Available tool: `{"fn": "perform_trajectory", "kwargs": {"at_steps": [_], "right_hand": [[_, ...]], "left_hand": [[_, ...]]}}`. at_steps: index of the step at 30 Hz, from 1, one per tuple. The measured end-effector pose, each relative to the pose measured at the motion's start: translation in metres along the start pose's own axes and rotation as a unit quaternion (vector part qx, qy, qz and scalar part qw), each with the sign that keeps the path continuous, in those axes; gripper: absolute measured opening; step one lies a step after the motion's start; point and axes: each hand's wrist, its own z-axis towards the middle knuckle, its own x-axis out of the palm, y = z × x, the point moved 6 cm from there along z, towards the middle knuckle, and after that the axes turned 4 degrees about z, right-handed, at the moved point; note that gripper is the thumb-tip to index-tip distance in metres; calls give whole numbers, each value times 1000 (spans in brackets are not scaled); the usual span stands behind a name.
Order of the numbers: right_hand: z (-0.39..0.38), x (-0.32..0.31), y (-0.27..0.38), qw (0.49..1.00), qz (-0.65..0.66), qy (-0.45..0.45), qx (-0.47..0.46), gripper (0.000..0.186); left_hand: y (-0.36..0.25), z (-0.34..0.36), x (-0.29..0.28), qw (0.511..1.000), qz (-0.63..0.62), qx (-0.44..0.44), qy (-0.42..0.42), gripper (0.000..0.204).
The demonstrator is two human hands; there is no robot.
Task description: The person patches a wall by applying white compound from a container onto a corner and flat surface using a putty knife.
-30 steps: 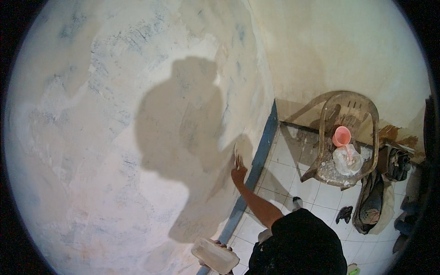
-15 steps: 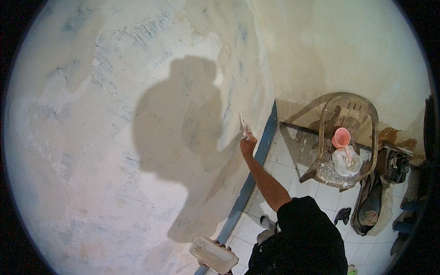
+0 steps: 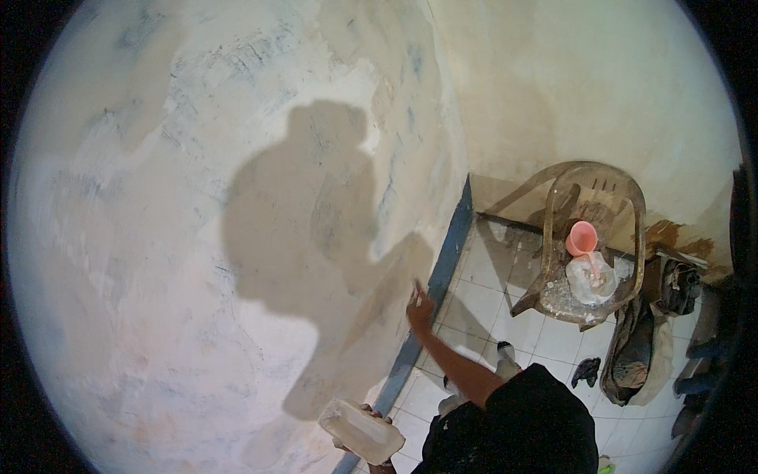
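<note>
My right hand (image 3: 418, 312) grips a small flat scraper (image 3: 418, 287), held close to the patchy whitish wall (image 3: 158, 237) just above its blue baseboard (image 3: 454, 241). The wall has smeared pale coating and bluish streaks, and a large shadow of me falls across it. Lower down, my left hand (image 3: 369, 412) holds a pale rectangular container (image 3: 355, 429) with off-white residue inside, beside the wall's foot.
A stained plastic chair (image 3: 596, 189) stands by the cream wall, holding a pink dipper (image 3: 581, 237) and a white plastic bag (image 3: 596, 284). On the tiled floor (image 3: 497, 292) lie a long dark bag (image 3: 620, 355), a dark rag (image 3: 584, 371) and other dark items (image 3: 679, 284).
My right hand with the scraper rose along the wall half a second ago and has since come down below where it was a second ago. The container shifted slightly left.
</note>
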Motion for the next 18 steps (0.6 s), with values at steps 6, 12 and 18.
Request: {"fn": "perform_trajectory", "kwargs": {"at_steps": [6, 12, 18], "right_hand": [[149, 30, -17, 988, -19, -147, -43, 50], [30, 29, 44, 997, -4, 42, -64, 47], [-87, -15, 59, 976, 96, 192, -32, 52]], "left_hand": [[3, 0, -2, 1000, -2, -8, 5, 106], [0, -4, -7, 1000, -3, -3, 4, 105], [-4, 3, 1, 1000, -4, -8, 14, 104]]}}
